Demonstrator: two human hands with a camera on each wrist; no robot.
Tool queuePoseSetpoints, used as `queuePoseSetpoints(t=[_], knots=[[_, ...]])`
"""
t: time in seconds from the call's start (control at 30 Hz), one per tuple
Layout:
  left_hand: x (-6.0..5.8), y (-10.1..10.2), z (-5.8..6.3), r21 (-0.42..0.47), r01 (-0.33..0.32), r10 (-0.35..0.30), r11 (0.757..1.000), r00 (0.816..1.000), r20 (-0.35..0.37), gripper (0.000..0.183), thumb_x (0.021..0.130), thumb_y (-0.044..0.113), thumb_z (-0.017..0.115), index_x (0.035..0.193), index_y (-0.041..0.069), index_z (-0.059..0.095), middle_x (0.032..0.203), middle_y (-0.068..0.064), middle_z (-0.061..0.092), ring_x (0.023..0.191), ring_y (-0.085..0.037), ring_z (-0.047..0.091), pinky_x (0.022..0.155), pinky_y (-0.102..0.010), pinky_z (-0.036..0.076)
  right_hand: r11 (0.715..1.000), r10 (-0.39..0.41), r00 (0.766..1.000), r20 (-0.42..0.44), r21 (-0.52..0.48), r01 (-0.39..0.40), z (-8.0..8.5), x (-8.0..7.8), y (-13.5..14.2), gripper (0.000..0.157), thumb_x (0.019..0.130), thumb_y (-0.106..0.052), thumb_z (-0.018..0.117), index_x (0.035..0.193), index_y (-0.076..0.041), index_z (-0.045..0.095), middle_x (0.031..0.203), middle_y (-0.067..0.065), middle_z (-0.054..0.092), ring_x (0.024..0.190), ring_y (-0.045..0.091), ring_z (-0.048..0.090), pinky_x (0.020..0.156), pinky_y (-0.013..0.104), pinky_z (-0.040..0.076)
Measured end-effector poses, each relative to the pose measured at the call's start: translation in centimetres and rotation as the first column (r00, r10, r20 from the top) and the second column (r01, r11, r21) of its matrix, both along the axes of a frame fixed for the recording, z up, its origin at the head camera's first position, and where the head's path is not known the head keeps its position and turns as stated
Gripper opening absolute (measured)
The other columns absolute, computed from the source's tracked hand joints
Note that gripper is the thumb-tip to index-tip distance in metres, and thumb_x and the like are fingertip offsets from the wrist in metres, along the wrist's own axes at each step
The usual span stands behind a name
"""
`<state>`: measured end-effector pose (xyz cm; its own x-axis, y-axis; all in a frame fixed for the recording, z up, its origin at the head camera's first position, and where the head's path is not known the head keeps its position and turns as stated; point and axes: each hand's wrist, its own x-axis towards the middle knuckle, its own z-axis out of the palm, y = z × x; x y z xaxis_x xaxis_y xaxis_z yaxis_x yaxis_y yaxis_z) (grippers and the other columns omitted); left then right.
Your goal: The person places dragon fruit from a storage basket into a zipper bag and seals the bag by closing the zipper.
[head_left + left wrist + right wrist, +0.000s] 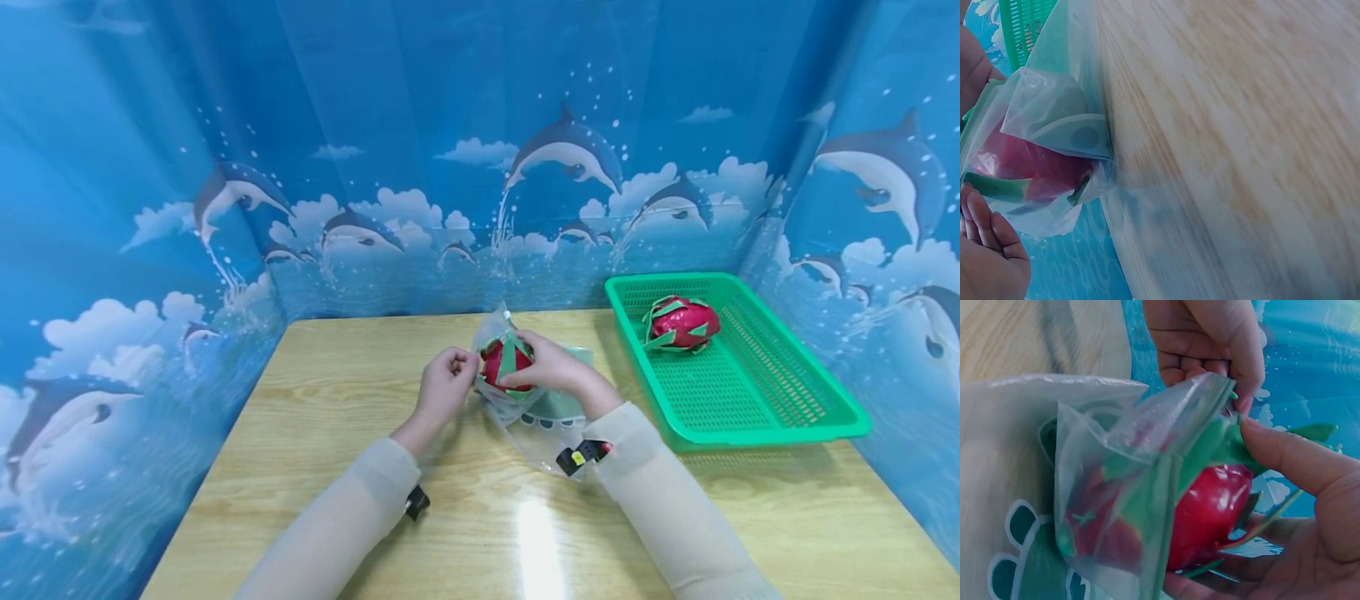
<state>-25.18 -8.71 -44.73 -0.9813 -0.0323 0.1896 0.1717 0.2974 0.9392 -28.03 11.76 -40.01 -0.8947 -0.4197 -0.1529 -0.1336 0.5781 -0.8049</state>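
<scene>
One wood-grain table | dolphin-print backdrop | left fingers pinch bag | right fingers grip dragon fruit

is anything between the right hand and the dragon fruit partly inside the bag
Nothing visible: the right hand holds the dragon fruit by its bare end, while the clear bag covers the other end.

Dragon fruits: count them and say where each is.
2: one dragon fruit partly inside the clear bag, the other dragon fruit in the green basket.
</scene>
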Motion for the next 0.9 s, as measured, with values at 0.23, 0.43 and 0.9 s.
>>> queuePoseSetpoints(t=[0.23, 0.43, 0.9], knots=[[0.0, 0.0, 0.1, 0.012, -0.007, 0.007, 1.000, 1.000, -0.006, 0.016, 0.099, 0.018, 0.064, 0.091, 0.005, 0.065, 0.069, -0.003, 0.059, 0.061, -0.013, 0.054, 0.056, -0.023, 0.048, 0.999, 0.042, 0.999, -0.021, 0.022, -0.041, 0.7, 0.2, 0.9, 0.093, 0.085, -0.032, 0.081, 0.158, -0.011, 0.028, 0.157, 0.021, 0.034, 0.141, 0.039, 0.036, 0.108, 0.053, 0.040], [0.2, 0.0, 0.1, 0.014, 0.002, -0.002, 1.000, 1.000, -0.006, 0.015, 0.099, 0.017, 0.064, 0.090, 0.005, 0.065, 0.070, -0.004, 0.059, 0.062, -0.013, 0.054, 0.059, -0.025, 0.049, 0.999, 0.048, 0.999, 0.006, -0.003, -0.048, 0.9, 0.4, 1.6, 0.088, 0.085, -0.026, 0.082, 0.156, -0.012, 0.032, 0.158, 0.016, 0.033, 0.144, 0.039, 0.030, 0.110, 0.052, 0.038], [0.3, 0.0, 0.1, -0.007, -0.024, 0.024, 1.000, 0.999, -0.026, 0.016, 0.098, 0.016, 0.065, 0.090, 0.003, 0.065, 0.067, 0.000, 0.057, 0.060, -0.010, 0.052, 0.058, -0.024, 0.048, 0.998, 0.067, 0.998, -0.008, 0.000, -0.067, 0.8, 0.6, 2.0, 0.079, 0.086, -0.024, 0.080, 0.152, -0.009, 0.039, 0.155, 0.016, 0.038, 0.143, 0.043, 0.031, 0.110, 0.054, 0.037]])
